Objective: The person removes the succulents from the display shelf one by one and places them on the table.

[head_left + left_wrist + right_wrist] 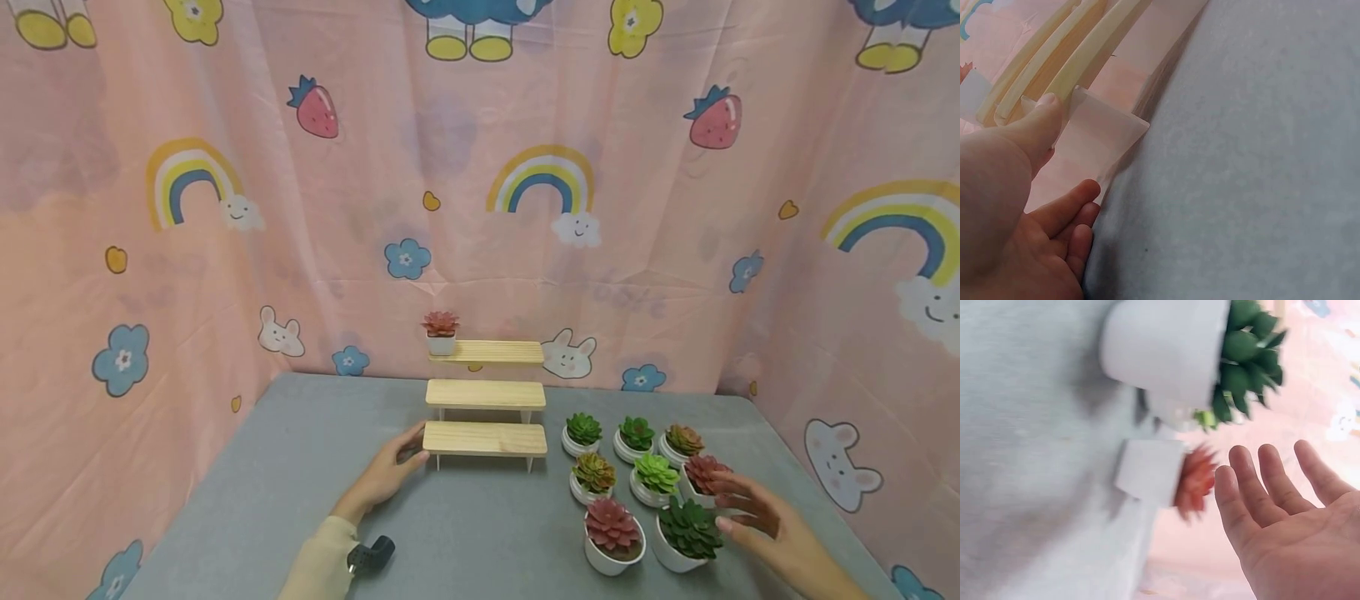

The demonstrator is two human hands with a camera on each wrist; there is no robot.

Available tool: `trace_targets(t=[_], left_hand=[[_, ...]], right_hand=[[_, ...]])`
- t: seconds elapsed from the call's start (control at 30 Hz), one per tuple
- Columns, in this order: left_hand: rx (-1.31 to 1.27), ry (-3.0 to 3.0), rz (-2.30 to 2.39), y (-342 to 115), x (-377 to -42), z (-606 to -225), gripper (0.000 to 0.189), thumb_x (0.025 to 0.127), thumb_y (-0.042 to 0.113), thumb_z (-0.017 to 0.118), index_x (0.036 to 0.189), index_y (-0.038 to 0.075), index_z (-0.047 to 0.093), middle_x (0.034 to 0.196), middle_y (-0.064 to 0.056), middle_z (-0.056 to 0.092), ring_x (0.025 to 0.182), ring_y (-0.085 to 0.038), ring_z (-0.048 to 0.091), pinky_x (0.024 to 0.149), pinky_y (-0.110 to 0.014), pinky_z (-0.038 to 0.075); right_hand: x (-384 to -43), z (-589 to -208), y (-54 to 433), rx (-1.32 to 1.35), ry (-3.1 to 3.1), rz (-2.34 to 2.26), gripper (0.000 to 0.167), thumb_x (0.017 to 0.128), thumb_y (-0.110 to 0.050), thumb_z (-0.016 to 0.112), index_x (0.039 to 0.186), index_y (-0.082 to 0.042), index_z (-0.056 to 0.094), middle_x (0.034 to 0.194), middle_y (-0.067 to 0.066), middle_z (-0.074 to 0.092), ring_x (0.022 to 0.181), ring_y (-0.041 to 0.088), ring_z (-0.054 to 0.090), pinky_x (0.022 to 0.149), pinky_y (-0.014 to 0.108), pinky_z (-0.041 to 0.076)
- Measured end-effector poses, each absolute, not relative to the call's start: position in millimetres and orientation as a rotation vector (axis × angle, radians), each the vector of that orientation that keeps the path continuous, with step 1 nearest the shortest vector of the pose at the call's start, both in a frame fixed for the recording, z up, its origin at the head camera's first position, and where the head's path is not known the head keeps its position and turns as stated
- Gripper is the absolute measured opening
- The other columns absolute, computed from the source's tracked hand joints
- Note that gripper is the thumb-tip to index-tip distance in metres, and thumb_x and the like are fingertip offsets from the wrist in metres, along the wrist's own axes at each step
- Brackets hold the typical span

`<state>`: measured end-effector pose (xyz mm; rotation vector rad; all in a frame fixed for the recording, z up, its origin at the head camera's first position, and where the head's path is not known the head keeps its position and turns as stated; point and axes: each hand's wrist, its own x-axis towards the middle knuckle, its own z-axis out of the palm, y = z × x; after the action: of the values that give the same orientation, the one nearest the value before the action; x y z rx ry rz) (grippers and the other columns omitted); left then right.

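Note:
A three-tier wooden stand (485, 437) with pale plank steps and translucent legs stands at the back of the table. A pinkish-red succulent in a square white pot (441, 344) sits at the left end of its top step. My left hand (388, 468) is at the left end of the lowest step; its thumb (1044, 122) touches the plank's end, the other fingers loosely bent beside the leg. My right hand (768, 529) reaches with spread fingers beside a red succulent in a square pot (1150, 472) and a dark green succulent (688, 529), holding nothing.
Several potted succulents stand grouped on the right of the grey table (270, 483), among them a red one in a round pot (612, 537) and a bright green one (656, 475). A pink patterned curtain (360, 200) hangs behind and at both sides.

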<state>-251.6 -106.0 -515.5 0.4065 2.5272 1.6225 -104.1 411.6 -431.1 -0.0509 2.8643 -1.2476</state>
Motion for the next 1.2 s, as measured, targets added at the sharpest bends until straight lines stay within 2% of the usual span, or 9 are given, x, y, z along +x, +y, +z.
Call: trace_targets(t=[0.07,0.13,0.17,0.2,0.23,0.6,0.93,1.03,1.2], left_hand=[[0.395,2.532,1.611,-106,-252,-516,0.059,0.101,0.030,0.062,0.156,0.018,0.042,0.149,-0.014,0.055,0.141,-0.037,0.048,0.120,-0.059,0.034],[0.399,2.543,1.594,-106,-252,-516,0.059,0.101,0.031,0.062,0.156,0.019,0.042,0.149,-0.015,0.055,0.141,-0.037,0.048,0.119,-0.059,0.034],[0.395,2.544,1.589,-106,-252,-517,0.060,0.101,0.032,0.062,0.156,0.019,0.042,0.150,-0.014,0.054,0.141,-0.037,0.047,0.120,-0.059,0.034],[0.392,2.544,1.585,-106,-253,-517,0.060,0.101,0.033,0.062,0.156,0.020,0.042,0.150,-0.014,0.054,0.142,-0.037,0.047,0.120,-0.059,0.034],[0.395,2.546,1.583,-106,-253,-517,0.060,0.101,0.033,0.062,0.156,0.020,0.041,0.150,-0.014,0.054,0.142,-0.037,0.047,0.120,-0.059,0.034],[0.407,2.546,1.583,-106,-253,-517,0.061,0.101,0.033,0.062,0.156,0.018,0.041,0.149,-0.015,0.055,0.141,-0.037,0.047,0.119,-0.060,0.034],[0.423,2.549,1.575,-107,-253,-519,0.061,0.101,0.034,0.061,0.156,0.018,0.040,0.149,-0.016,0.054,0.141,-0.039,0.047,0.119,-0.061,0.034],[0.408,2.544,1.579,-106,-254,-519,0.061,0.101,0.034,0.062,0.156,0.019,0.040,0.149,-0.015,0.055,0.141,-0.037,0.048,0.119,-0.059,0.034],[0.395,2.532,1.590,-107,-255,-518,0.060,0.101,0.033,0.062,0.156,0.021,0.041,0.150,-0.013,0.055,0.142,-0.036,0.047,0.120,-0.058,0.033]], right_hand=[[-105,-427,411,-0.126,2.923,-1.267,0.055,0.103,-0.017,0.060,0.148,0.006,0.039,0.135,-0.010,0.059,0.100,-0.021,0.051,0.076,0.021,0.057],[-107,-421,410,-0.203,2.974,-1.271,0.053,0.102,-0.015,0.061,0.147,0.003,0.042,0.126,-0.031,0.053,0.104,-0.019,0.052,0.076,0.021,0.057],[-108,-417,409,-0.223,2.990,-1.265,0.052,0.101,-0.015,0.061,0.147,0.002,0.042,0.126,-0.031,0.054,0.104,-0.019,0.052,0.076,0.021,0.057],[-110,-414,408,-0.262,3.009,-1.272,0.051,0.101,-0.013,0.062,0.146,0.002,0.044,0.121,-0.039,0.049,0.106,-0.018,0.053,0.077,0.020,0.057],[-111,-410,406,-0.286,3.021,-1.271,0.050,0.100,-0.012,0.063,0.145,0.001,0.045,0.121,-0.040,0.049,0.106,-0.018,0.053,0.077,0.020,0.057],[-135,-378,382,-0.569,2.989,-1.355,0.050,0.098,-0.003,0.062,0.146,-0.007,0.048,0.128,-0.034,0.054,0.113,-0.013,0.056,0.083,0.016,0.055],[-162,-368,353,-0.652,2.923,-1.377,0.050,0.100,-0.009,0.060,0.148,-0.010,0.047,0.130,-0.032,0.052,0.116,-0.010,0.057,0.091,0.018,0.054],[-169,-367,346,-0.657,2.897,-1.389,0.049,0.101,-0.010,0.060,0.149,-0.009,0.046,0.133,-0.022,0.054,0.116,-0.009,0.057,0.091,0.019,0.054],[-179,-365,336,-0.627,2.840,-1.402,0.050,0.103,-0.014,0.058,0.151,-0.011,0.044,0.142,0.012,0.055,0.119,-0.002,0.059,0.093,0.022,0.054]])
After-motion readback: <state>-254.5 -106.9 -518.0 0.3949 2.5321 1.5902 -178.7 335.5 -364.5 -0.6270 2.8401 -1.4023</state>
